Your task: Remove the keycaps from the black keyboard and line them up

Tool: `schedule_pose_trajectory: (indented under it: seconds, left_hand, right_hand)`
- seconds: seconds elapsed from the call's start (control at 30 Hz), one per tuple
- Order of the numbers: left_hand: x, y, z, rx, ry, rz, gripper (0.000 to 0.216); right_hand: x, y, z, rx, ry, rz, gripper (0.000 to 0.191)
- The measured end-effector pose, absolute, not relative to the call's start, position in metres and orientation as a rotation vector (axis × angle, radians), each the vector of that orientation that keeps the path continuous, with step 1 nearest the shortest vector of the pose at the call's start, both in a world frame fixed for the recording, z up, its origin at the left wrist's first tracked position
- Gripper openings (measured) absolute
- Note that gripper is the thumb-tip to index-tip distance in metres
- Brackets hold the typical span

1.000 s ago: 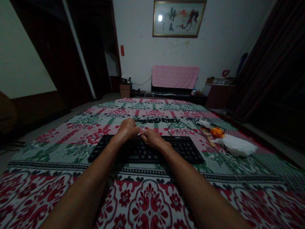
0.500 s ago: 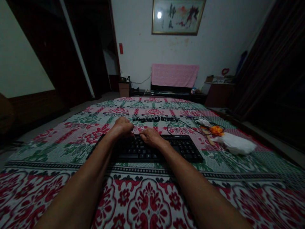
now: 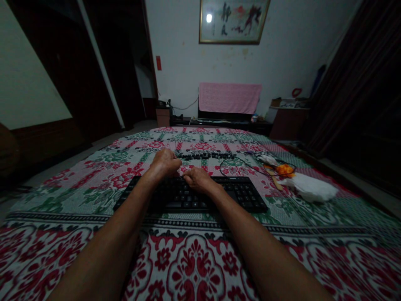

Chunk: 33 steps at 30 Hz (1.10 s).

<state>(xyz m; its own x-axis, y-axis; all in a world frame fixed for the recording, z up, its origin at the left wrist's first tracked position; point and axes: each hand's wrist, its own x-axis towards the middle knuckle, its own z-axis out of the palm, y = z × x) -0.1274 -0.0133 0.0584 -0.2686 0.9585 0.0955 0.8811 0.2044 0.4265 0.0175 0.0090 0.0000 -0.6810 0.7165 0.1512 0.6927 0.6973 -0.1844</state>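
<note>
A black keyboard [image 3: 244,196] lies on the flowered bedspread [image 3: 194,259] in front of me. My left hand [image 3: 164,164] hovers over its far left edge with the fingers curled in; anything inside them is hidden. It is just short of a row of loose dark keycaps [image 3: 213,156] lined up beyond the keyboard. My right hand [image 3: 197,179] rests on the keyboard's far rows near the middle. Its fingers are bent down and pressed together, and what they pinch is hidden.
A black cable [image 3: 233,164] loops to the right of the keycaps. Further right lie an orange object [image 3: 285,170] and a white cloth [image 3: 308,187]. Behind the bed, a pink cloth [image 3: 229,97] covers a low unit. Dark curtains hang on the right.
My left hand has shifted slightly right and forward, closer to the row of keycaps. My right hand has stayed on the keyboard.
</note>
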Motion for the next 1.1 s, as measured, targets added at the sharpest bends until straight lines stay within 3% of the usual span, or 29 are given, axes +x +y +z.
schedule_pose_trajectory:
  seconds: [0.33, 0.53, 0.77, 1.1]
  left_hand:
    - [-0.141, -0.011, 0.055, 1.717, 2.288, 0.609, 0.019]
    - [-0.142, -0.01, 0.055, 1.682, 2.282, 0.626, 0.021]
    - [-0.146, -0.01, 0.055, 1.608, 2.254, 0.72, 0.021]
    - [-0.152, -0.015, 0.06, 1.57, 2.233, 0.768, 0.018]
  right_hand:
    - [0.026, 0.022, -0.002, -0.792, -2.442, 0.857, 0.025]
    - [0.024, 0.018, -0.001, -0.838, -2.499, 0.724, 0.015]
    - [0.021, 0.026, 0.009, -1.107, -2.379, 0.664, 0.032]
    - [0.018, 0.06, 0.013, -1.398, -2.64, 0.306, 0.027]
